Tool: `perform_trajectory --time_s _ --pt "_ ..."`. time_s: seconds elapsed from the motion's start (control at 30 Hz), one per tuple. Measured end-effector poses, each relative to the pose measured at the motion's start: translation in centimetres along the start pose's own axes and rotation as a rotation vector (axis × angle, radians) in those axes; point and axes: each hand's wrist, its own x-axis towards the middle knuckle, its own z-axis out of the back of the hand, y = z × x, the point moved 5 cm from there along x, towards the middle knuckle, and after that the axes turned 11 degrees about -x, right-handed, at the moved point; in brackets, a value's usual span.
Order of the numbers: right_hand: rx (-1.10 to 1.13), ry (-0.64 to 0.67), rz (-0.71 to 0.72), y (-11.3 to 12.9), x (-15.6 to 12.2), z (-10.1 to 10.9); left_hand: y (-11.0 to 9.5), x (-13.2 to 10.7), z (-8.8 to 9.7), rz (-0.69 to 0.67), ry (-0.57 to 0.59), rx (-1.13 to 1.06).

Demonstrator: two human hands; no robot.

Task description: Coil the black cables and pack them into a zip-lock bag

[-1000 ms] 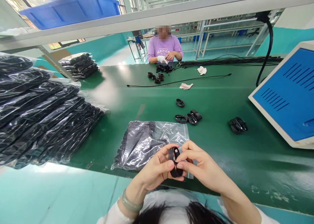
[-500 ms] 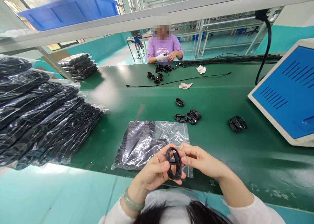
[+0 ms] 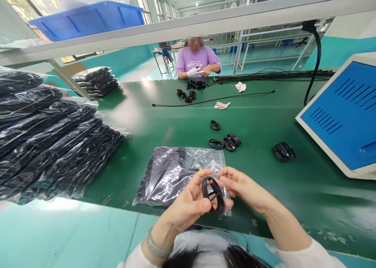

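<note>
A coiled black cable (image 3: pixel 222 204), tied across its middle, is held up over the table's front edge. My left hand (image 3: pixel 190 201) grips it, thumb in front and fingers behind. Just right of the coil is my right hand (image 3: pixel 239 184), its fingers apart and curved toward the coil; whether a fingertip touches it is hard to see. Beneath both hands lies a clear zip bag (image 3: pixel 167 178) packed with black coiled cables. Beyond the bag sit several loose coils, among them a flat one (image 3: pixel 216 144) and one farther off (image 3: pixel 215 125).
Bagged cables are stacked high at left (image 3: pixel 53 142). A blue-and-white machine (image 3: pixel 337 115) stands at right, with a cable bundle (image 3: pixel 284 151) before it. A shelf bar (image 3: pixel 188 33) crosses above the green table (image 3: pixel 132 119). A co-worker (image 3: pixel 198 60) sits opposite.
My right hand's fingers have come off the coil and spread apart. In my left hand the coil has shifted slightly right and tilted.
</note>
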Motion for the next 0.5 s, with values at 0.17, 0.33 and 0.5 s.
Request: perform_trajectory --time_s 0.17,0.33,0.5 --pt "-0.870 -0.490 0.182 1.6 3.6 6.2 0.9 3.4 0.6 -0.109 -0.216 0.460" --pt "-1.195 -0.591 0.358 2.2 8.3 7.3 3.2 6.0 1.7 -0.146 -0.352 0.978" --pt "-1.242 -0.650 0.433 2.6 7.0 6.4 3.3 4.5 3.0 -0.056 -0.394 1.174"
